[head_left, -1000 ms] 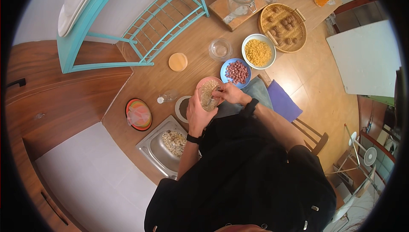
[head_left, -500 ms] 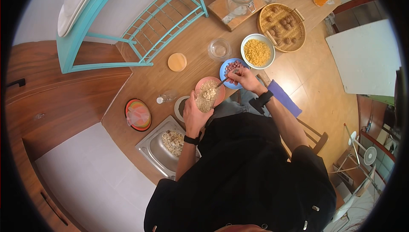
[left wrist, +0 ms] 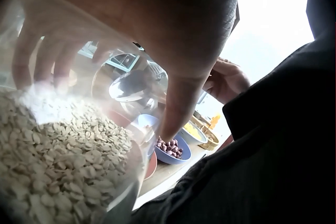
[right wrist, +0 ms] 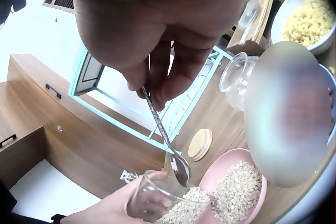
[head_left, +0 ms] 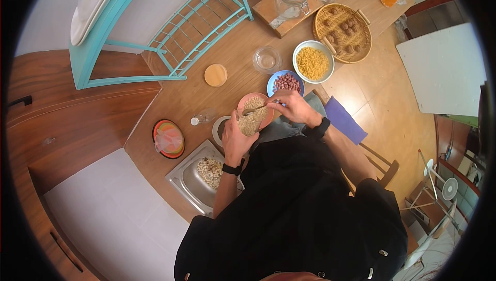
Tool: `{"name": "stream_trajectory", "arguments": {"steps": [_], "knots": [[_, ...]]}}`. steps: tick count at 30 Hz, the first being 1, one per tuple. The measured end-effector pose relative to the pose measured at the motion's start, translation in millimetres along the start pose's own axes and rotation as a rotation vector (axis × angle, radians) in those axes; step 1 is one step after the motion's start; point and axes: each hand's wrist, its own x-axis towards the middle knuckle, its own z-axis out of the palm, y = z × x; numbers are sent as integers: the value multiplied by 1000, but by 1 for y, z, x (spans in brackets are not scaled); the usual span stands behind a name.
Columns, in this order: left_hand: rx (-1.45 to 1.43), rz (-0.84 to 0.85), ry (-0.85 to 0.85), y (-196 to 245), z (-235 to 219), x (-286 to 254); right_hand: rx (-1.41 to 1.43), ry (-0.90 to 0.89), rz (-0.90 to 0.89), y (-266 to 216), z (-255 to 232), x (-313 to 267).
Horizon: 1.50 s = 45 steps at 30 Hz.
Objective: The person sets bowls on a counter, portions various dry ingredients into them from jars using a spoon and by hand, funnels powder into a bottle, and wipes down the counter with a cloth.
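Note:
My left hand [head_left: 238, 140] grips a clear glass jar [right wrist: 146, 184] of rolled oats, tilted beside a pink bowl [right wrist: 231, 157]. More oats [right wrist: 236, 192] lie in that bowl. Between thumb and fingers of my right hand [head_left: 297, 108] is the handle of a metal spoon [right wrist: 180, 169]. The spoon's head points down at the jar's mouth, shiny and with no oats showing on it. In the left wrist view the spoon shows through the glass, above the oats [left wrist: 68, 155].
Beyond the pink bowl stand a blue bowl of reddish beans [head_left: 287, 82], a white bowl of yellow pasta [head_left: 312, 64] and a wicker basket [head_left: 338, 16]. A round wooden lid [head_left: 216, 75] and an open glass jar [head_left: 267, 60] sit nearby. A steel sink [head_left: 181, 177] is at left.
My right hand lifted the spoon from the jar towards the pink bowl, with oats near its head, then came back left. The spoon is now at the jar's mouth. The left hand stays nearly still.

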Motion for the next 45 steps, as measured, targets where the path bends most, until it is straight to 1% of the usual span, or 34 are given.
{"name": "stream_trajectory", "arguments": {"steps": [4,6,7,9,10,12,13,15,16,18,22,24,25,27,28,30,31,33,34,36,40,43,45], "knots": [[-9,31,24,2,0,3,38,-15,-42,6,19,4],[-1,64,49,1,1,4,71,-28,76,7,27,2],[0,62,50,1,0,5,72,-30,74,4,28,2],[-14,70,58,1,1,5,166,-67,272,-3,28,3],[-14,73,55,3,0,6,166,-64,274,-1,30,3],[-37,55,-18,8,-5,7,370,-141,406,9,39,2],[-35,58,-20,7,-5,7,372,-137,406,18,43,1],[-78,65,-24,6,-4,8,594,-241,655,39,51,1],[-78,64,-25,5,-5,8,595,-241,655,41,51,0],[-77,67,-27,3,-6,7,781,-176,725,46,53,-3],[-76,84,-28,-5,-3,6,696,-148,738,47,56,0],[-48,118,-13,-4,-3,5,489,-211,571,47,61,1],[-47,120,-13,-3,-3,6,489,-209,572,46,60,1],[-49,99,-33,0,-3,6,523,-312,432,43,59,2],[-47,99,-32,0,-2,7,525,-312,430,45,59,1],[-56,72,-20,-1,1,10,580,-390,523,54,53,-4],[-57,73,-20,-1,1,11,579,-390,523,58,51,-7],[-71,48,-15,-1,2,15,582,-286,528,65,46,-13],[-73,47,-14,-2,3,17,581,-287,528,71,45,-15],[-108,48,-3,-5,5,21,520,-231,523,84,41,-18],[-61,49,-15,-4,4,22,480,-263,554,87,22,-14],[-9,86,-34,0,1,20,488,-230,574,97,17,-15],[-8,-4,-119,4,-3,18,511,-214,522,101,11,-15]]}}
